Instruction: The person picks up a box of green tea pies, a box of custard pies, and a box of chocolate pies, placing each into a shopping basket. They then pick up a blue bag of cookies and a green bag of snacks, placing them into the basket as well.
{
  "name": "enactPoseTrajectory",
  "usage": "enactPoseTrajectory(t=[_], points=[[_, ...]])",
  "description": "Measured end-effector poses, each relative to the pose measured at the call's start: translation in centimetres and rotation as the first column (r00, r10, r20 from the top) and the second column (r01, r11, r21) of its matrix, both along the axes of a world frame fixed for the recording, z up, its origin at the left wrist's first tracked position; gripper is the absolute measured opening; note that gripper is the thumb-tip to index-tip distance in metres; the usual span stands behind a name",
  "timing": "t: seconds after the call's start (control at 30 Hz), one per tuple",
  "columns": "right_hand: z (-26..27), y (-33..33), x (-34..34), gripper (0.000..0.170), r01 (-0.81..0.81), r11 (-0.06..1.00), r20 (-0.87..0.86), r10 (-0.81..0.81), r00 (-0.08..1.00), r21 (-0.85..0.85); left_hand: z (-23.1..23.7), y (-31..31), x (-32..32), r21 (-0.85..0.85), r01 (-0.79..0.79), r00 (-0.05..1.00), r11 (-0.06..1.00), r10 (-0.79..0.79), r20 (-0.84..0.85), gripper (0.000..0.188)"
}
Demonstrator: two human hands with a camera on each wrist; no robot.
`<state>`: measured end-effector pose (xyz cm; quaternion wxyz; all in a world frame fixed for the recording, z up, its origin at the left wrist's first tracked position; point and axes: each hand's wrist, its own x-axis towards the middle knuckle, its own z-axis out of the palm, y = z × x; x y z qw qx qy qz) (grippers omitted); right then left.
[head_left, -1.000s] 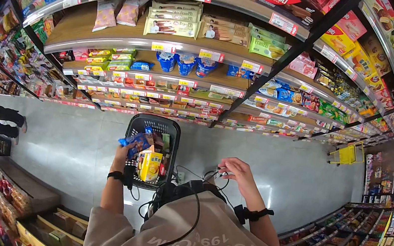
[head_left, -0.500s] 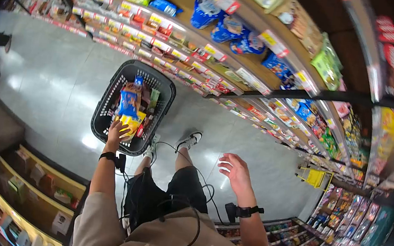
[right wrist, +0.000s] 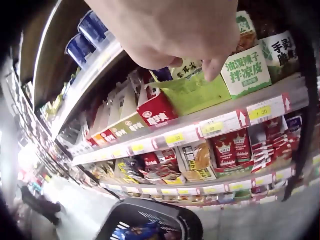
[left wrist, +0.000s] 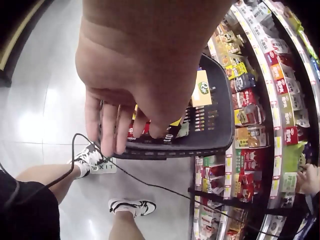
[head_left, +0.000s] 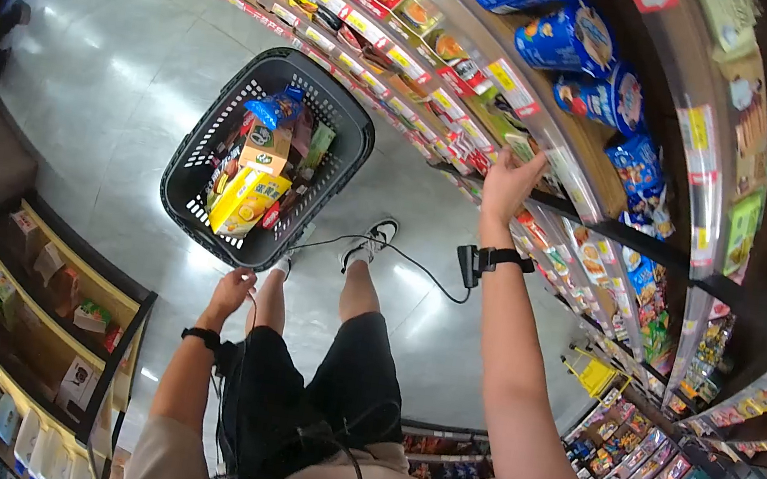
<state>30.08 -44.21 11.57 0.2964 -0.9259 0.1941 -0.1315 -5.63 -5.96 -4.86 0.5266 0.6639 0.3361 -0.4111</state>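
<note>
My left hand (head_left: 233, 295) is just off the near rim of the black shopping basket (head_left: 176, 196). In the left wrist view its fingers (left wrist: 120, 130) extend loosely and hold nothing. Inside the basket lie a yellow box (head_left: 250, 201), a tan box (head_left: 266, 147) and a blue packet (head_left: 277, 107). At the shelf, my right hand (head_left: 511, 184) reaches into an open green display box (right wrist: 197, 97), fingertips down among the packets. A white-and-green carton (right wrist: 247, 72) stands right beside it. The back of the right hand hides part of its fingers, so I cannot tell whether they grip a packet.
Blue cups (head_left: 569, 38) line the shelf above the right hand. A shelf edge with price tags (right wrist: 220, 125) runs below the green box. A thin black cable (head_left: 418, 269) loops before the legs. Wooden shelving (head_left: 50, 310) stands at left, a yellow cart (head_left: 592, 375) at right.
The left hand has drawn back from over the basket's contents to its near rim; the blue packet lies at the far end. The right hand has risen from the person's side to the shelf.
</note>
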Motion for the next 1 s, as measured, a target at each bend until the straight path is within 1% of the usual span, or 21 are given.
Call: enactPoseTrajectory(t=[0.07, 0.1, 0.17, 0.2, 0.23, 0.33, 0.37, 0.47, 0.5, 0.53, 0.6, 0.63, 0.67, 0.7, 0.73, 0.77, 0.8, 0.87, 0.93, 0.97, 1.0], points=[[-0.8, -0.6, 0.3, 0.052, -0.097, 0.969, 0.01, 0.102, 0.995, -0.229, -0.8, -1.0, 0.0, -0.027, -0.081, 0.996, 0.996, 0.082, 0.031, 0.03], [-2.7, -1.9, 0.8, 0.048, -0.117, 0.979, 0.09, 0.133, 0.987, -0.167, -2.4, -1.4, -0.4, -0.025, -0.073, 0.996, 0.997, 0.074, 0.043, 0.029], [-3.1, -2.3, 1.3, 0.046, -0.063, 0.969, 0.098, 0.089, 0.991, -0.241, -6.1, -2.0, -1.8, -0.026, -0.043, 0.997, 0.999, 0.044, 0.059, 0.029], [-3.2, -2.4, 1.0, 0.045, -0.034, 0.961, 0.094, 0.062, 0.994, -0.276, -3.9, -2.5, 0.2, -0.04, 0.033, 0.999, 0.999, -0.032, 0.031, 0.03], [-3.5, -2.4, 1.0, 0.038, -0.019, 0.96, 0.141, 0.06, 0.988, -0.28, -4.6, -3.1, 0.5, -0.041, 0.056, 0.996, 0.998, -0.054, 0.069, 0.03], [-3.6, -1.5, 0.9, 0.035, -0.116, 0.989, 0.251, 0.137, 0.958, -0.096, -5.1, -3.9, 1.2, 0.044, 0.19, 0.97, 0.981, -0.194, 0.144, 0.031], [-4.6, -2.3, 0.9, 0.033, -0.143, 0.976, 0.34, 0.193, 0.92, -0.166, -4.5, -4.4, 1.6, 0.087, 0.239, 0.954, 0.967, -0.251, 0.166, 0.032], [-4.3, -3.4, 1.3, 0.03, -0.092, 0.974, 0.302, 0.154, 0.941, -0.208, -2.1, -4.4, 2.8, 0.058, 0.271, 0.929, 0.961, -0.277, 0.246, 0.032], [-3.2, -2.7, 1.1, 0.025, -0.09, 0.977, 0.294, 0.146, 0.945, -0.195, -2.4, -4.0, 2.7, 0.02, 0.253, 0.947, 0.967, -0.252, 0.199, 0.032], [-2.7, -2.7, 0.9, 0.025, -0.15, 0.962, 0.303, 0.217, 0.928, -0.229, -2.1, -3.6, 3.0, 0.051, 0.265, 0.932, 0.963, -0.269, 0.242, 0.03], [-2.6, -3.0, -0.3, 0.026, -0.252, 0.918, 0.314, 0.347, 0.884, -0.305, -0.6, -2.6, 4.0, -0.016, 0.223, 0.947, 0.975, -0.213, 0.242, 0.028], [-1.8, -2.4, -1.0, 0.027, -0.241, 0.922, 0.294, 0.331, 0.897, -0.303, 1.4, -2.2, 5.3, -0.006, 0.221, 0.962, 0.975, -0.217, 0.166, 0.028], [-1.0, -2.2, -1.8, 0.024, -0.238, 0.924, 0.32, 0.333, 0.887, -0.3, 2.8, -1.8, 6.2, -0.045, 0.214, 0.964, 0.976, -0.204, 0.17, 0.028], [0.3, -1.8, -2.5, 0.022, -0.236, 0.924, 0.346, 0.336, 0.876, -0.3, 3.3, -1.4, 6.5, -0.089, 0.19, 0.962, 0.978, -0.167, 0.217, 0.027], [1.6, -1.5, -3.4, 0.019, -0.233, 0.924, 0.371, 0.339, 0.865, -0.302, 5.6, -1.5, 8.1, -0.136, 0.169, 0.956, 0.976, -0.129, 0.263, 0.027], [3.0, -1.2, -4.7, 0.016, -0.239, 0.963, 0.347, 0.268, 0.899, -0.124, 8.1, -1.6, 9.6, -0.148, 0.201, 0.958, 0.968, -0.162, 0.239, 0.027], [4.4, -0.9, -6.1, 0.013, -0.231, 0.971, 0.316, 0.201, 0.927, 0.059, 8.7, -1.0, 10.7, -0.171, 0.315, 0.911, 0.933, -0.247, 0.331, 0.031], [8.5, -0.6, -9.5, 0.01, -0.191, 0.884, 0.218, 0.105, 0.97, 0.426, 16.4, -2.7, 13.8, -0.182, 0.295, 0.899, 0.938, -0.207, 0.386, 0.036], [15.5, -0.6, -13.6, 0.01, -0.117, 0.664, 0.102, 0.062, 0.993, 0.739, 22.5, -4.4, 16.0, -0.197, 0.396, 0.801, 0.897, -0.233, 0.552, 0.031], [22.4, -0.2, -17.4, 0.01, -0.09, 0.43, 0.077, 0.048, 0.996, 0.898, 30.8, -5.8, 17.0, -0.177, 0.453, 0.726, 0.874, -0.247, 0.641, 0.035], [25.8, 0.0, -19.2, 0.011, -0.089, 0.394, 0.063, 0.078, 0.995, 0.915, 37.3, -7.2, 18.3, -0.17, 0.473, 0.659, 0.864, -0.219, 0.72, 0.039]])
